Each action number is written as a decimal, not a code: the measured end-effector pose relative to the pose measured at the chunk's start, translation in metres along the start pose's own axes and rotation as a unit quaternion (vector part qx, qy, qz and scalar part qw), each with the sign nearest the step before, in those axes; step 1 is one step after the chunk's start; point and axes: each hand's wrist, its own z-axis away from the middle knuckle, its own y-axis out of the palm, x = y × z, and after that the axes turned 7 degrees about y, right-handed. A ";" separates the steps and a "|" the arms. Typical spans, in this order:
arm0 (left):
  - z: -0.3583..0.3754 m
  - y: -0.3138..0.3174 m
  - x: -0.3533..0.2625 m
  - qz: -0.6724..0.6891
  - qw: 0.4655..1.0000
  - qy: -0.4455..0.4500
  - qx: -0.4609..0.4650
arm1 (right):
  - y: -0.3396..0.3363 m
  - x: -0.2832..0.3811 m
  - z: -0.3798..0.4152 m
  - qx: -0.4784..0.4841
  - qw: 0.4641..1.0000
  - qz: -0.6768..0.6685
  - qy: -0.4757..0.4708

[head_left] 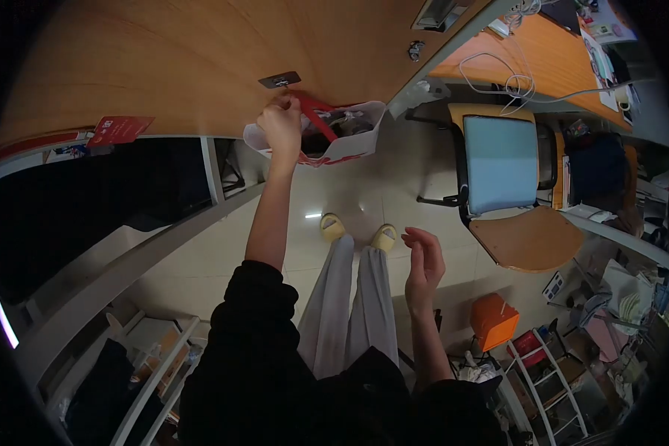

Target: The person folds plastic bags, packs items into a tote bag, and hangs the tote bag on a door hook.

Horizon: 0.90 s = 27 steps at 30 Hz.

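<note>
Up against the smooth wooden panel [163, 67], the left hand [282, 126] has its fingers closed on the red handle [314, 115] of a white paper bag [349, 149] at a small dark hook [279, 80]. Thin straps could slip off, spilling the contents. The right hand [424, 264] hangs open, empty.

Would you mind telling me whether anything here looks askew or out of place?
Nothing looks spilled or broken. The left hand grips the red handle of a white bag at a wall hook; the right hand is free.
</note>
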 end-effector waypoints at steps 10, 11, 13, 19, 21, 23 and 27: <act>0.135 0.029 0.075 0.038 0.985 0.064 0.155 | 0.015 -0.024 0.004 0.001 0.999 -0.003 0.045; 0.159 0.036 0.074 -0.013 0.978 0.089 0.188 | 0.015 -0.030 0.004 0.007 0.998 -0.003 0.063; 0.196 0.044 0.089 -0.015 0.967 0.109 0.230 | 0.017 -0.036 0.007 0.010 0.997 0.012 0.070; 0.204 0.099 0.128 0.070 0.935 -0.080 0.338 | 0.014 -0.047 0.009 0.013 0.995 0.039 0.095; 0.185 0.107 0.131 0.127 0.938 -0.123 0.298 | 0.011 -0.050 0.010 0.011 0.994 0.038 0.100; 0.166 0.108 0.135 0.237 0.858 -0.291 0.352 | 0.007 -0.056 0.012 0.003 0.992 0.035 0.118; 0.158 0.129 0.169 0.280 0.852 -0.217 0.386 | 0.005 -0.056 0.009 -0.002 0.991 0.049 0.124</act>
